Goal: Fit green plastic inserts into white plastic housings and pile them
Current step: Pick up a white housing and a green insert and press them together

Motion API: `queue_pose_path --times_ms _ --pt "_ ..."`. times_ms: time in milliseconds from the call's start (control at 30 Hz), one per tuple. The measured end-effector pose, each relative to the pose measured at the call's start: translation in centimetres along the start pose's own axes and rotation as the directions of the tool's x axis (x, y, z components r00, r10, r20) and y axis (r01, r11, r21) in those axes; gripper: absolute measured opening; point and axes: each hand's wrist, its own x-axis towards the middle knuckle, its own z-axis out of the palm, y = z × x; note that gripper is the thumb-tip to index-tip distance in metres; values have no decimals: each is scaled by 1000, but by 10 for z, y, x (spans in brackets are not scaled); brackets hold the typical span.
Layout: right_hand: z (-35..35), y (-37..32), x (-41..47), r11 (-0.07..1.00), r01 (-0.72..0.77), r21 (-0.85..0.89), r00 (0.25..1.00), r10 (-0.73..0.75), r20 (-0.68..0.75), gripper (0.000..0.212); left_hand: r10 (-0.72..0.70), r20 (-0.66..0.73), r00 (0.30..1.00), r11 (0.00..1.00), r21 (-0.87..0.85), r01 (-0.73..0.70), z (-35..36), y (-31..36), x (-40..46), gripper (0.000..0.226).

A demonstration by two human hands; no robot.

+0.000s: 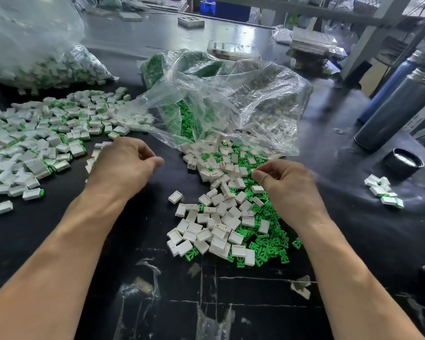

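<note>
A loose heap of white housings [219,217] mixed with green inserts [268,244] spills from a clear bag [231,101] onto the black table. A wide pile of fitted white-and-green pieces [39,133] covers the left side. My left hand [123,163] hovers between the two heaps with its fingers curled; nothing shows in it. My right hand [285,182] is over the loose heap, thumb and fingers curled toward the parts; whether it holds a piece is hidden.
A large clear bag of fitted pieces [35,57] lies at the back left. Two dark bottles [390,111] and a black lid [402,163] sit at the right, beside a small cluster of fitted pieces [383,190]. Tape scraps mark the near table [206,303].
</note>
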Motion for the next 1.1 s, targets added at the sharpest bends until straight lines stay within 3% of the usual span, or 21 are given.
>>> queue_pose_path --times_ms 167,333,533,700,900,1100 --pt "-4 1 1 988 -54 -143 992 70 106 9 -52 344 937 998 46 38 -4 10 -13 28" --pt "-5 -2 -1 972 -30 -231 984 69 164 5 -64 443 894 997 56 44 -2 16 -20 23" --pt "-4 -6 -7 959 31 -282 986 17 167 4 8 423 906 999 27 -21 7 20 -25 14" --pt "2 -9 -7 943 72 -324 984 -13 180 2 113 318 941 991 27 -128 18 23 -26 16" --pt "2 -7 -8 940 132 -316 971 -59 230 10 197 216 956 976 -130 -172 33 30 -36 13" --pt "5 -10 -8 933 139 -331 967 -55 248 2 216 171 961 941 -301 -158 41 33 -40 9"
